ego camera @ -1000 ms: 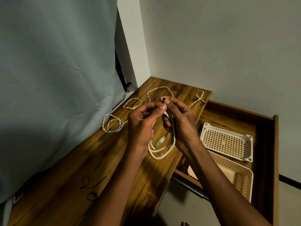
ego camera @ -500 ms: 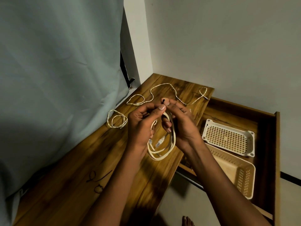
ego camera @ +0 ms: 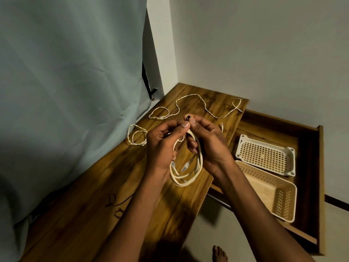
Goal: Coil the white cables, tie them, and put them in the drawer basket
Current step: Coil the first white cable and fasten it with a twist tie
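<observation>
A coiled white cable with two clear plugs hangs between my hands above the wooden table. My left hand and my right hand meet at the top of the coil, fingertips pinching a small black tie there. A long loose white cable snakes across the far part of the table. Another small white cable lies looped at the left by the curtain. The beige drawer basket sits in the open drawer on the right.
A white perforated tray lies in the drawer behind the basket. Black ties lie on the near part of the table. A grey-green curtain hangs along the left. A bare foot shows on the floor below.
Both hands kept pinching the tie at the top of the coil, with barely any motion. The camera view shifted slightly, so the table and drawer sit a little differently in frame.
</observation>
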